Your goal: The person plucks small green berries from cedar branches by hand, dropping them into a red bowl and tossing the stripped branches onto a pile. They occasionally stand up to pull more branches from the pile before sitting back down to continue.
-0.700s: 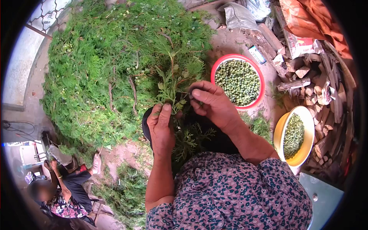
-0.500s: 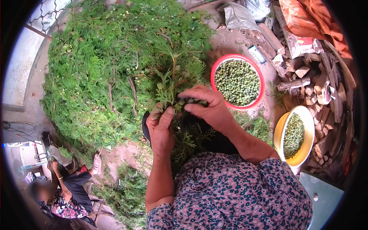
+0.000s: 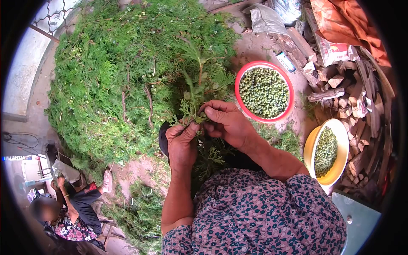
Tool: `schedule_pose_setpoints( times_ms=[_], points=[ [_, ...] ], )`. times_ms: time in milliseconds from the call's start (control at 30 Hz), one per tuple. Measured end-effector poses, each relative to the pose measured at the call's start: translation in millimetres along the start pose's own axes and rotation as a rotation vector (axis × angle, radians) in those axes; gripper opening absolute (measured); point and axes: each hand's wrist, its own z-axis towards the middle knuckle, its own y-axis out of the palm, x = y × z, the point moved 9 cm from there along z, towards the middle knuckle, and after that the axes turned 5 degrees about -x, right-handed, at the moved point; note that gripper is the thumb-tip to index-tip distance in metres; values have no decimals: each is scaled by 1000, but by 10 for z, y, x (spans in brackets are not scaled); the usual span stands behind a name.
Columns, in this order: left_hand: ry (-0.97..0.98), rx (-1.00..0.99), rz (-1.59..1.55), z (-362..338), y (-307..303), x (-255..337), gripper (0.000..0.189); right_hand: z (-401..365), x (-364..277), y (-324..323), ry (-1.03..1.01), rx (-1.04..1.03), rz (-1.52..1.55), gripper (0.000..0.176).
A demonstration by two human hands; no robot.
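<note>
My left hand (image 3: 182, 142) is closed around the stem of a leafy conifer sprig (image 3: 190, 106), thumb on top. Close beside it, my right hand (image 3: 231, 125) has its thumb and forefinger pinched on the same sprig, the other fingers curled under. What lies inside the curled fingers is hidden. Beyond the hands spreads a big heap of green conifer branches (image 3: 97, 97). To the right stands a red-rimmed basin (image 3: 291, 100) full of small green cones (image 3: 264, 92).
A yellow basin (image 3: 312, 146) with more green cones stands at the right, near stacked firewood (image 3: 352, 102). A grey sack (image 3: 265, 19) and an orange sheet (image 3: 344, 21) lie at the back right. Another person (image 3: 76, 208) sits at the lower left, by more branches (image 3: 140, 212).
My right hand has turned and drawn in toward the left; its fingers, earlier around dark green bits, are now pinched at the sprig. The left hand has shifted slightly right and downward.
</note>
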Motion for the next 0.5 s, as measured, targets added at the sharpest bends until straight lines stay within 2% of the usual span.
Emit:
schedule_pose_setpoints(
  times_ms=[333,400,500],
  points=[
    [-15,-17,-146,13,27,-16,12,-28,-41,53,10,13,120,17],
    [-1,5,-127,3,31,9,11,-43,-174,97,-63,24,37,11],
    [7,107,-7,-16,-60,21,9,-21,-237,33,-141,8,-85,13]
  ],
)
